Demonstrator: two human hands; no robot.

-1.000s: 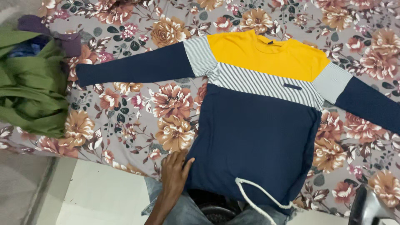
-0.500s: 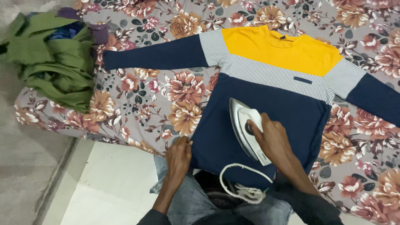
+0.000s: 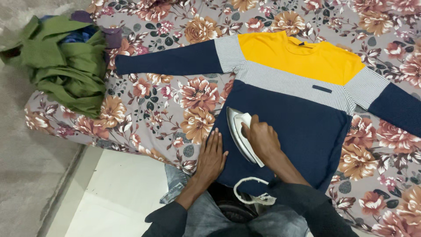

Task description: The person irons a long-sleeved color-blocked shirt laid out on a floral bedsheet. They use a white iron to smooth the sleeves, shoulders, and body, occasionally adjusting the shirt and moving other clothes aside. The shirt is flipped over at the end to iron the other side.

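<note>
Iron [image 3: 239,134] under right hand [image 3: 261,137], left hand [image 3: 212,156] flat on sweater [image 3: 289,127]

White iron [image 3: 240,136] flat on spread navy-and-yellow sweater [image 3: 302,101]

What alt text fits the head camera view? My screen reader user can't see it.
The right hand grips a white iron on the navy part of a yellow, striped and navy long-sleeved shirt, while the left hand lies flat at its edge. The shirt lies on a floral sheet, with green clothes heaped at far left.
</note>
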